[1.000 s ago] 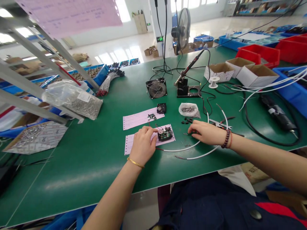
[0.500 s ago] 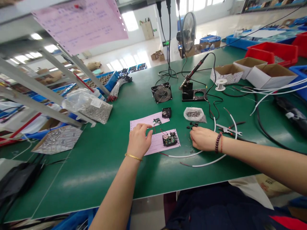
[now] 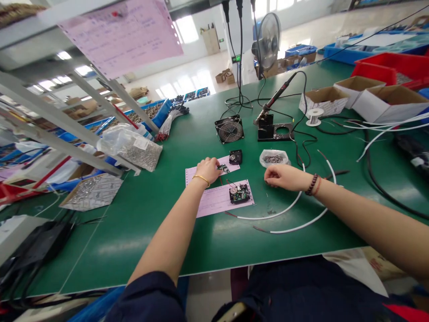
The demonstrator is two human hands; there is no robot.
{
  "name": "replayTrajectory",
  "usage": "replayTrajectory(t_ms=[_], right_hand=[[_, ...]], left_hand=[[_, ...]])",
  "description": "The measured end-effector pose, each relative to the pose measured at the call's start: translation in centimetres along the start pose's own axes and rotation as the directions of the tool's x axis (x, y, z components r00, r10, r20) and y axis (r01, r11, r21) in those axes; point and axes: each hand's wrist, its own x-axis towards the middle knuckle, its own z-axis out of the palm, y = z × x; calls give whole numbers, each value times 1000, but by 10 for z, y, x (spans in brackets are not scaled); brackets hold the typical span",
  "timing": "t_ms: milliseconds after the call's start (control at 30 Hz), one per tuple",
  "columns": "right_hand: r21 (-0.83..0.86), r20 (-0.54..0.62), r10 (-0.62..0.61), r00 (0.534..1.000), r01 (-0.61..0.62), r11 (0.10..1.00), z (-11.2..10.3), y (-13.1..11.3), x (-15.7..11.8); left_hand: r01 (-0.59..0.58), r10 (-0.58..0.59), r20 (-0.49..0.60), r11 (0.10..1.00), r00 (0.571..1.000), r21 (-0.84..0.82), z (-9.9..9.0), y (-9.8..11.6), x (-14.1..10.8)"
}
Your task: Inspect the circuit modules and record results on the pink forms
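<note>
My left hand (image 3: 207,170) is closed at the left edge of a small circuit board (image 3: 224,168) on the upper pink sheet (image 3: 233,163), its fingertips partly hidden. Below it, a black module with exposed electronics (image 3: 239,193) lies on the lower pink sheet (image 3: 211,202), a thin wire rising from it. A second black module (image 3: 235,156) rests just behind. My right hand (image 3: 281,176) has its fingers curled together in front of the clear bag of small metal parts (image 3: 274,158). Whatever it pinches is too small to make out, and it covers the spot where small black pieces lay.
Two white cables (image 3: 268,217) curve across the green table (image 3: 161,241). Behind stand a round-grille fan (image 3: 230,129), a soldering iron (image 3: 278,95) in its black stand (image 3: 275,133) and a solder spool (image 3: 314,117). Cardboard boxes (image 3: 323,100) stand right; a bag of metal parts (image 3: 137,150) sits left.
My left hand has moved forward and right onto the small circuit board. My right hand has moved slightly up, now covering the black pieces and the pliers area. The view has shifted slightly.
</note>
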Motion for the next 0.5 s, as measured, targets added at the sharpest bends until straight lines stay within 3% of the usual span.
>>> replayTrajectory(t_ms=[133, 233, 367, 500], right_hand=[[307, 22, -27, 999, 19, 952, 4, 11, 6], [468, -8, -79, 997, 73, 881, 4, 12, 4], [560, -119, -125, 985, 170, 811, 6, 4, -3], [559, -254, -121, 960, 248, 791, 15, -5, -6]], left_hand=[[-42, 25, -98, 984, 995, -175, -11, 5, -17], [-137, 83, -172, 934, 982, -331, -12, 22, -40], [-248, 176, -196, 854, 965, -457, 7, 54, -70], [-333, 223, -274, 812, 936, -479, 24, 74, -83]])
